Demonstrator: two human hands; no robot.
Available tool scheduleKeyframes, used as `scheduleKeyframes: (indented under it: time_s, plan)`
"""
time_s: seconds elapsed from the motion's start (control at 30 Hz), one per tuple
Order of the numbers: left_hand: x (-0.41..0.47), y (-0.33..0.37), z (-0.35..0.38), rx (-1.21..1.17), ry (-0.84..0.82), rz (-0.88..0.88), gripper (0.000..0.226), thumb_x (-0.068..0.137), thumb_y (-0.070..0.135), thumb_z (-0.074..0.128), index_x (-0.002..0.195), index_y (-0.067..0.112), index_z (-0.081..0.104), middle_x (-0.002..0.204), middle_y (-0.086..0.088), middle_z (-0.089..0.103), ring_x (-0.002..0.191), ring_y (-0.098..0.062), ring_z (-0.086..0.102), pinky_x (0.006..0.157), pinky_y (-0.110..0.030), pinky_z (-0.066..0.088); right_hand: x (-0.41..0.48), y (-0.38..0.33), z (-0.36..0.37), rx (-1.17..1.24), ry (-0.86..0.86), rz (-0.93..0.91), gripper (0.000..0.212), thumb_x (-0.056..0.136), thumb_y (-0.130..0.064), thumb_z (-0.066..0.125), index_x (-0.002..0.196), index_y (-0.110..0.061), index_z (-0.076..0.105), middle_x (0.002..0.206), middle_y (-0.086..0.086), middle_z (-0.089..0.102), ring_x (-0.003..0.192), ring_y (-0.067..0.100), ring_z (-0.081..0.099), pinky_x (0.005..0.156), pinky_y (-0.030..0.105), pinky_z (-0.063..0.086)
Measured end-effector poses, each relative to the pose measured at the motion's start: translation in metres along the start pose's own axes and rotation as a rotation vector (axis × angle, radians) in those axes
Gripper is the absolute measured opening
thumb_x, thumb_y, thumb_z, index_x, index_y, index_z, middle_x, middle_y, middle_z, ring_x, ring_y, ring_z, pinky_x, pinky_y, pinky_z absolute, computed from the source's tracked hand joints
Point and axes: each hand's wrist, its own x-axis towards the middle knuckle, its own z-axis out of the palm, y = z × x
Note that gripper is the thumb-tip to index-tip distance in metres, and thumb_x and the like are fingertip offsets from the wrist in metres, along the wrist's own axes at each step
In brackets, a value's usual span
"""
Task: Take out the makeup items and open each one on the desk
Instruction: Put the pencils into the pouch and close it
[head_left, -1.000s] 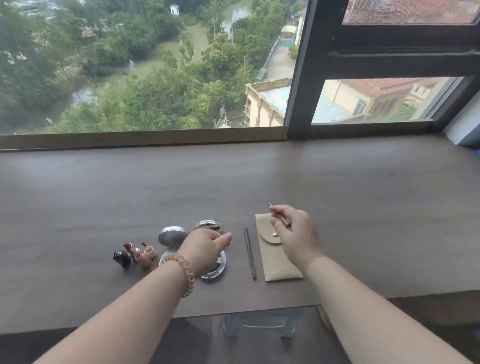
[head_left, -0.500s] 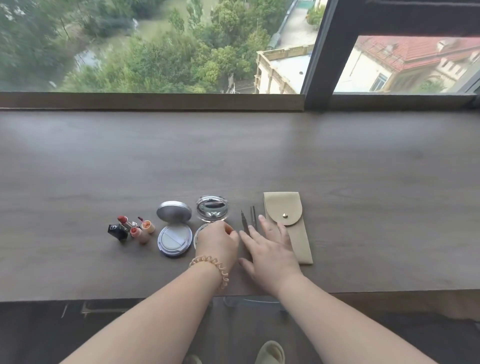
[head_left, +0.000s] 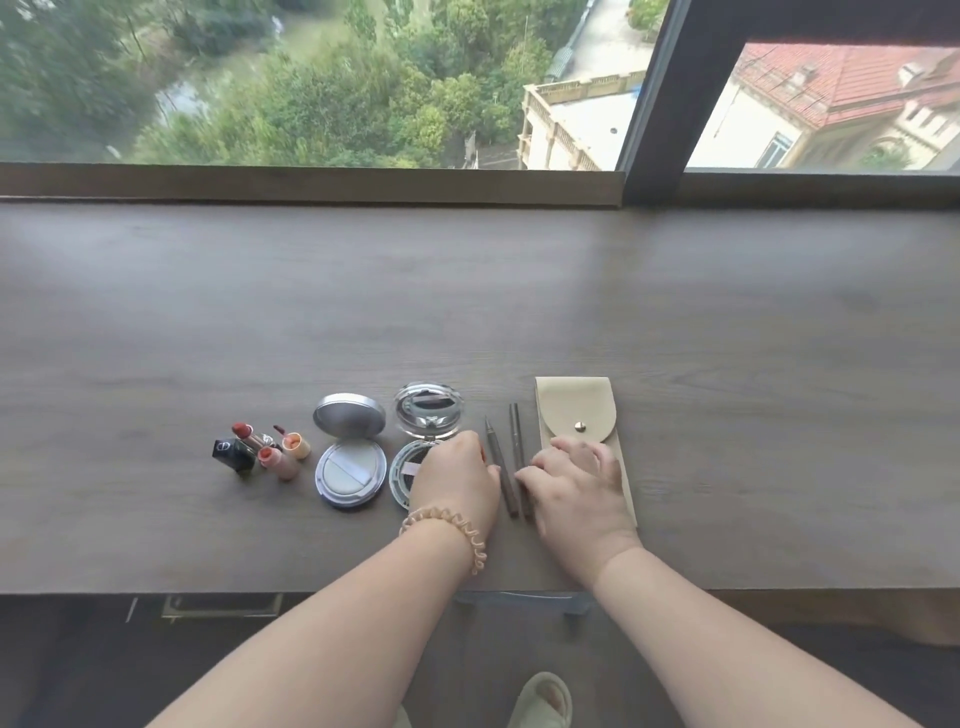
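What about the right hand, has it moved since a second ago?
Yes. The right hand came toward the person along the pouch: from beside its snap to over its near end.

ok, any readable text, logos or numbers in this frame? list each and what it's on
Black lipstick cap: white oval logo, too blurred to read as letters.
Silver compact, clear compact, two pencils, beige pouch: no text visible.
No text in this frame can be quoted.
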Motion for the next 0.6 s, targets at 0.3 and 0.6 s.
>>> scheduleKeyframes:
  time_s: [0.3,0.6]
  plan:
    - [0.011,0.006,0.003,0.090,0.000,0.025,0.025,0.086,0.026,0.059,0.104,0.008,0.059,0.109,-0.012,0.066,0.106,-0.030,0.059,0.085,-0.034,0.045,0.021,0.021,-0.008,-0.224,0.021,-0.526,0.025,0.068,-0.007,0.045,0.059,-0.023,0.061,0.062,-0.005,0.057,0.076,0.022,0.063,0.091,0.039,0.033]
    - [0.008,0.007,-0.013,-0.033,0.154,-0.001,0.023,0.088,0.023,0.056,0.105,0.010,0.063,0.107,-0.008,0.069,0.104,-0.028,0.060,0.085,-0.031,0.046,0.040,0.023,-0.022,-0.257,0.131,-0.804,0.027,0.069,-0.001,0.044,0.063,-0.023,0.057,0.061,-0.006,0.052,0.071,0.021,0.056,0.098,0.041,0.034]
